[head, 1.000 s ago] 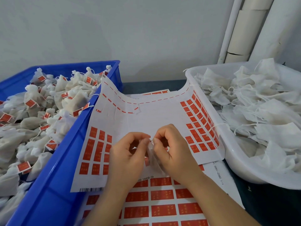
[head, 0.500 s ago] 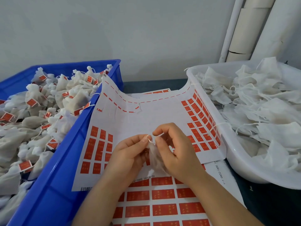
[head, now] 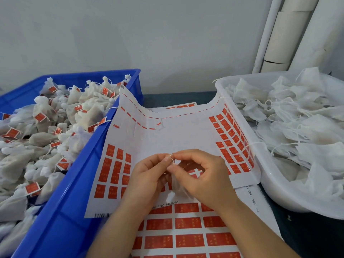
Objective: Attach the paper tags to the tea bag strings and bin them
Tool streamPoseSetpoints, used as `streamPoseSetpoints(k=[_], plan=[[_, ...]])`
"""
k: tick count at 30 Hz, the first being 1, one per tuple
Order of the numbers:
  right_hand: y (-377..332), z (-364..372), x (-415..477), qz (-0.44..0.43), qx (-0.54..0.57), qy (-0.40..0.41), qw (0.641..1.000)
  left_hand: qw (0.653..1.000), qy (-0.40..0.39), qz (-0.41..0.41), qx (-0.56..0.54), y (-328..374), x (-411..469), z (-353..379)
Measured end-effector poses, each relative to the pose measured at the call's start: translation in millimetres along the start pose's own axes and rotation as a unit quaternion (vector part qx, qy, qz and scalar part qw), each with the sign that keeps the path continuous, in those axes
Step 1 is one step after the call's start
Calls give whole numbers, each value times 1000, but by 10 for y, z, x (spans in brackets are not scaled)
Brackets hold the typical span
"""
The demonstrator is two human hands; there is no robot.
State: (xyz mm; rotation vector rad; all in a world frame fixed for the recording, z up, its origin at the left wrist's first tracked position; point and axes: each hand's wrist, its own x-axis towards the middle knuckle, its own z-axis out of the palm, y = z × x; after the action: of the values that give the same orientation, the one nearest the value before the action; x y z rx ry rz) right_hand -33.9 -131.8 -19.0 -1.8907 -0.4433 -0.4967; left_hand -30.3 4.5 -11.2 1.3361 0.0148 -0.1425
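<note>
The string (head: 172, 161) is a thin white loop raised over the near middle of the curled tag sheet (head: 176, 135), and both hands have it. The left hand (head: 147, 175) pinches it between thumb and forefinger. The right hand (head: 204, 177) meets it from the other side, its grip also closed on the string with the other fingers curled below. The two grips touch at the fingertips. The tea bag (head: 176, 185), gauzy and pale, hangs under the string in the gap between the palms, above the sheet's near edge. I cannot tell which hand also bears the bag.

The curled tag sheet has red tags left in blocks at its left and right sides and bare backing in its middle. Its two far corners ride up against the containers beside it. A second tag sheet (head: 188, 239), full of red tags, lies flat under its near edge.

Touching the sheet's left side is a blue crate (head: 61, 211) heaped with tagged tea bags (head: 55, 127). Touching its right side is a white tub (head: 275, 187) holding untagged bags (head: 297, 127) with loose strings. Beyond the sheet's far edge a strip of dark counter (head: 176, 98) shows, then a grey wall, with pale pipes (head: 279, 34) standing behind the tub.
</note>
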Motion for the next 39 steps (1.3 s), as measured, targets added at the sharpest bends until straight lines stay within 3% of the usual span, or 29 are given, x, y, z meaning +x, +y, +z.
streamPoseSetpoints(k=[7, 15, 20, 23, 29, 33, 39], plan=[[51, 33, 2, -5, -28, 16, 999, 1000, -16, 9, -18, 6, 12, -19], [9, 25, -3, 33, 3, 0, 999, 996, 25, 34, 82, -47, 16, -24], [51, 29, 16, -28, -28, 26, 999, 997, 3, 29, 74, -43, 17, -38], [46, 13, 22, -13, -14, 31, 999, 997, -13, 33, 67, -46, 19, -44], [8, -14, 30, 72, 57, 35, 995, 980, -15, 94, 175, -43, 10, -44], [3, 3, 28, 93, 69, 5, 993, 948, -1, 181, 262, -35, -9, -4], [61, 41, 19, 118, 54, -40, 991, 941, 39, 209, 263, -47, -20, 38]])
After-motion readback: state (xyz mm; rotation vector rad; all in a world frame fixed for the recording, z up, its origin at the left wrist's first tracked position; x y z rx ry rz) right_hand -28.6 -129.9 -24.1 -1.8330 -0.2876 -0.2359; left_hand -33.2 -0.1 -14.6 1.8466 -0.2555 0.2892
